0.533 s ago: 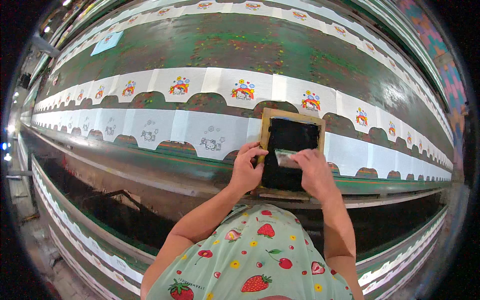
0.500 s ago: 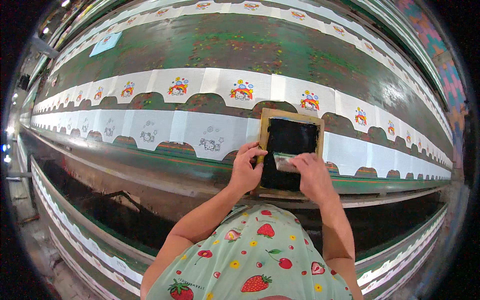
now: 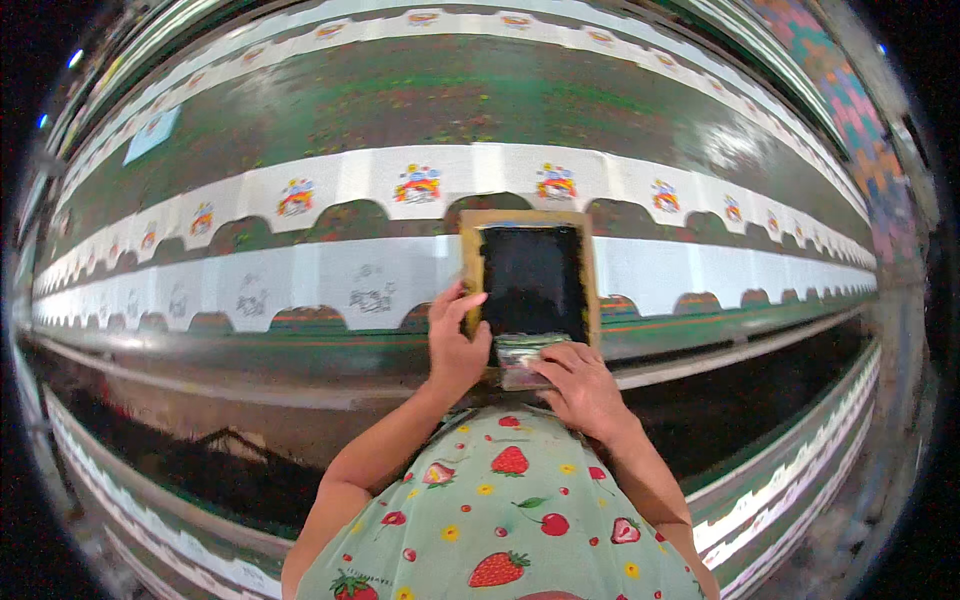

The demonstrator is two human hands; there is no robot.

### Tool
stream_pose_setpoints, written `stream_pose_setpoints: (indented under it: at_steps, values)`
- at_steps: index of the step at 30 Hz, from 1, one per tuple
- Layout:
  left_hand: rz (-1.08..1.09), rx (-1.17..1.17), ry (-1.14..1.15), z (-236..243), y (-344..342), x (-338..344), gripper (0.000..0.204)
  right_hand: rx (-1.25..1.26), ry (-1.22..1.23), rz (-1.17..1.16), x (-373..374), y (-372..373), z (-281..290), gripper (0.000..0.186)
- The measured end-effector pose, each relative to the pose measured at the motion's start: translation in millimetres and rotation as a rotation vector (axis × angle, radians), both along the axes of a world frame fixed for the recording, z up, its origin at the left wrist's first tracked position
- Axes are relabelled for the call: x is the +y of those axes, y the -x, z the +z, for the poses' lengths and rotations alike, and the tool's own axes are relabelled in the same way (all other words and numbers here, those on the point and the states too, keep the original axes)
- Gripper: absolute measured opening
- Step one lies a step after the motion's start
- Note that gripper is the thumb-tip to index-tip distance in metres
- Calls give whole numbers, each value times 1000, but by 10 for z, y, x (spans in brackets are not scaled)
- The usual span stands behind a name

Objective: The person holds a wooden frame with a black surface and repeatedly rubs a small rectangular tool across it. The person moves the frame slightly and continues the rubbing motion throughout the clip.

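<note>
- A wooden-framed printing screen with a black, ink-covered mesh [image 3: 533,280] lies flat on the near strip of white scalloped fabric panels [image 3: 320,275], at the near edge of the long green, paint-flecked printing table [image 3: 450,100].
- The left hand [image 3: 455,340] grips the left side rail of the frame, thumb over the top and fingers curled around the edge.
- The right hand [image 3: 580,385] is closed over a small ink-smeared squeegee [image 3: 522,358] that rests at the near end of the mesh, just by the bottom rail.
- The frame looks rigid and fairly light, judging by the one-hand grip; its wooden side rails are the sound places to hold, since the mesh seems taut, wet and easily marked.
- The squeegee is probably slick with ink, so a firm pinch on its upper back seems best.
- The far strip of white panels carries colourful cartoon prints [image 3: 418,185]; the near strip shows only grey outline prints [image 3: 372,297].
- Motion blur softens the outline prints, so their detail is unclear.
- The fabric under the screen is hidden, and the squeegee's blade edge cannot be made out beneath the right hand.
- The person's strawberry-patterned green shirt [image 3: 510,520] hides the table's near edge below the hands.
</note>
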State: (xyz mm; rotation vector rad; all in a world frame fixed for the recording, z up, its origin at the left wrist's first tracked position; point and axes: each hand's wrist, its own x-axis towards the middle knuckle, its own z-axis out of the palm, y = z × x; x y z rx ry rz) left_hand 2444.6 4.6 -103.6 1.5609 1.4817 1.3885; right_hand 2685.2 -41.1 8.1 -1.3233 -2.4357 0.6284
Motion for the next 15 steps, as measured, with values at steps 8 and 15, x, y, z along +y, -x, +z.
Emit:
stream_pose_setpoints:
  at_steps: [8, 15]
  values:
    - [21, 119, -9, 19, -96, -21, 53, 339, -25, -500, -244, -488, -319, 39]
    - [23, 122, -61, 99, -699, -58, 46, 494, 64, -559, -337, -1137, -480, 41]
